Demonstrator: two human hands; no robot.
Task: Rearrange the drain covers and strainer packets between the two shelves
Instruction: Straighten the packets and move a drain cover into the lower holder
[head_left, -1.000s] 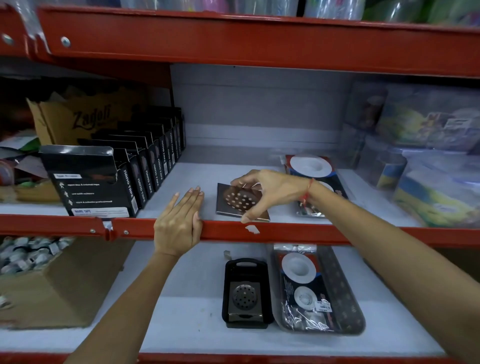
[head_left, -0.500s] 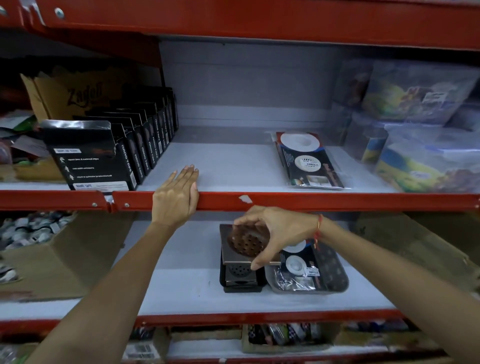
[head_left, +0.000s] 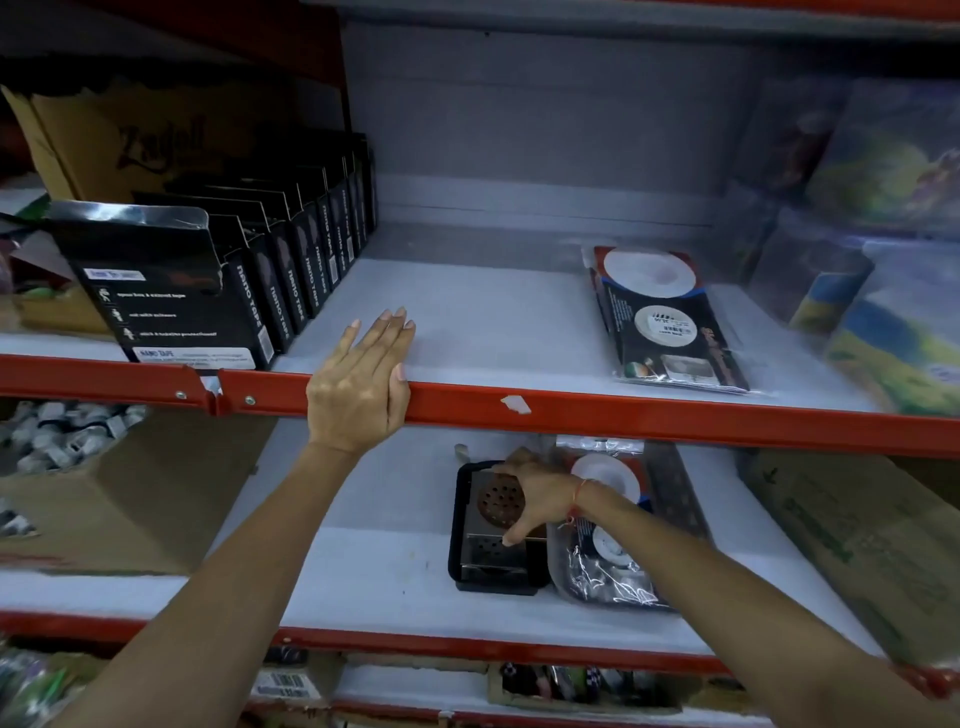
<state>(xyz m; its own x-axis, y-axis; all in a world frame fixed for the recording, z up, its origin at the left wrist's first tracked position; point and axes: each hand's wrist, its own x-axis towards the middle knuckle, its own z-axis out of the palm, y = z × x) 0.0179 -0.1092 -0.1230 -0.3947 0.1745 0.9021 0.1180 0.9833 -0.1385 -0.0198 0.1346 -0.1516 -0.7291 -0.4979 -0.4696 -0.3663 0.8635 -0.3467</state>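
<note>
The right hand (head_left: 540, 499) is on the lower shelf (head_left: 363, 577), its grip pinching a square drain cover (head_left: 496, 501) with a round perforated centre. Thumb and fingers close on opposite edges of the cover. The cover sits over a black tray (head_left: 460, 519) that already contains a similar metal cover (head_left: 491, 553). Whether the held cover rests on that one or hangs just above it cannot be determined.

The left hand (head_left: 361, 387) lies flat on the red front rail (head_left: 623, 415) of the upper shelf (head_left: 467, 322). Its fingers are spread loosely and it holds nothing.

One strainer packet (head_left: 667, 322) lies flat on the upper shelf, right of centre. A second strainer packet (head_left: 610, 545) lies in a clear container just beside the black tray on its right.

Probable step: setting the held cover down in the tray.

Risks from this position:
- Misaligned release. If the cover is let go tilted or off-square, it may ride up on the tray wall or slide off the cover beneath.
- Metal on metal. The two smooth faces offer little friction, so a dropped cover may skate sideways.
- Wrist contact. The right wrist passes over the adjacent packet, and a careless withdrawal could drag the packet forward.
- Restricted sight. The rail hides the far part of the lower shelf.
</note>
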